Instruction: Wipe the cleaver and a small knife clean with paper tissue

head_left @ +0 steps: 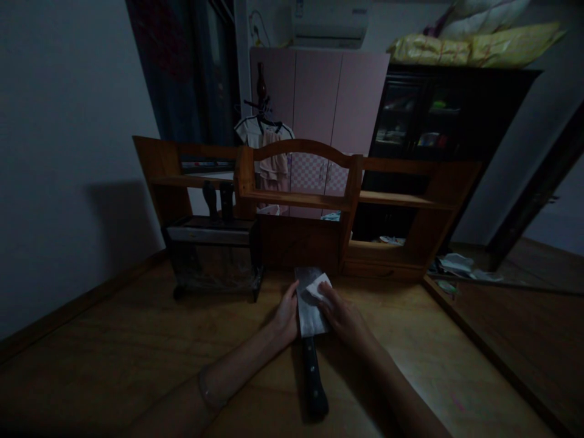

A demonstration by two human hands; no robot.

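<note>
A cleaver with a broad metal blade and a black riveted handle is in front of me, its handle toward me. My left hand grips the blade along its left edge. In my right hand is a folded white tissue, pressed on the upper right part of the blade. The fingers of my right hand partly cover the tissue and the blade's right edge. Whether the cleaver rests on the wooden tabletop or is slightly raised, I cannot tell.
A knife block with two black-handled knives stands at the left on the tabletop. Behind it runs a wooden shelf unit. A raised wooden edge borders the right side. The room is dim, with wardrobes and hanging clothes beyond.
</note>
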